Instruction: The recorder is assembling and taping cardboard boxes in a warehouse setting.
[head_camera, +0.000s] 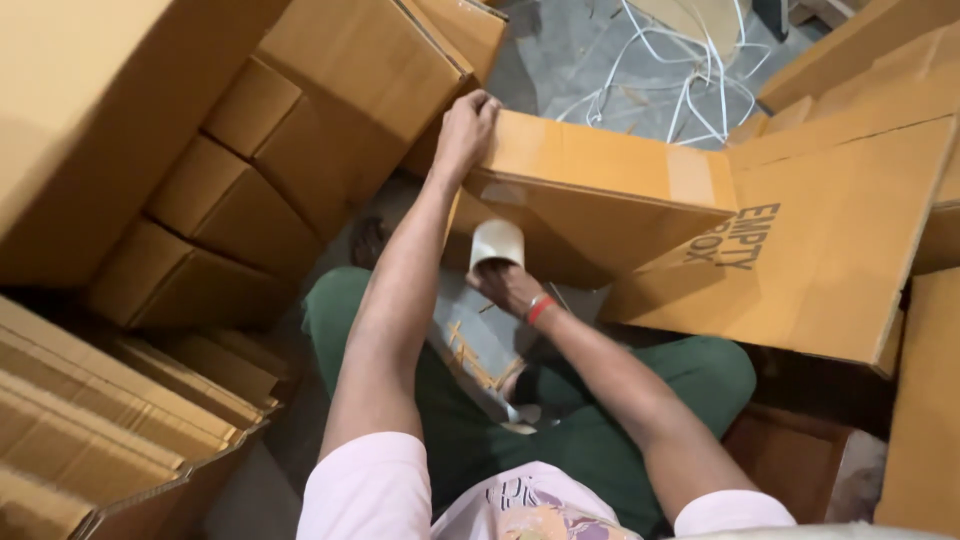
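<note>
Taping one cardboard box (600, 195), tipped on its side among stacked cartons (250, 190): top seam already carries a tape strip, the lower edge looks unsealed. Left hand (465, 130) clamped over the box's upper corner. Right hand (510, 288) closed around tape roll (497, 243), pressed against the box's underside, just below the left

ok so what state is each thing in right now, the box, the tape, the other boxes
cardboard box: tipped on its side, top seam taped
left hand: gripping the box's top corner
right hand: holding the tape roll
tape roll: pressed against the box's face
stacked boxes: closed
flat cartons: folded, piled
</note>
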